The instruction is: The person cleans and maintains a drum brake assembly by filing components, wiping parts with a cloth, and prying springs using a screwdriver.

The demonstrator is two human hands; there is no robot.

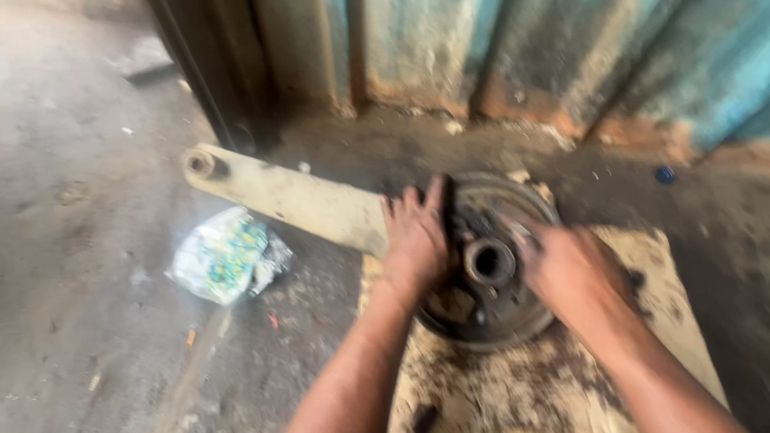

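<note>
**Two hands on a brake drum assembly**

We see a round, greasy brake drum (490, 277) with a central hub tube (489, 262) lying on stained cardboard (525, 401) on the floor. Our left hand (417, 242) lies flat, fingers spread, on its 9 o'clock rim; our right hand (571, 274) is curled over the 3 o'clock rim. A pale arm (294, 197) extends toward 10 o'clock, near a crumpled wrapper (224, 255).

Dull, greasy dark metal brake drum (493, 314) on stained, rough cardboard sheet (552, 389); cream-painted metal arm (294, 197), chipped; crinkled glossy plastic wrapper (224, 255); rough, dusty concrete floor (43, 278); rusted, painted corrugated metal wall (573, 19).
</note>
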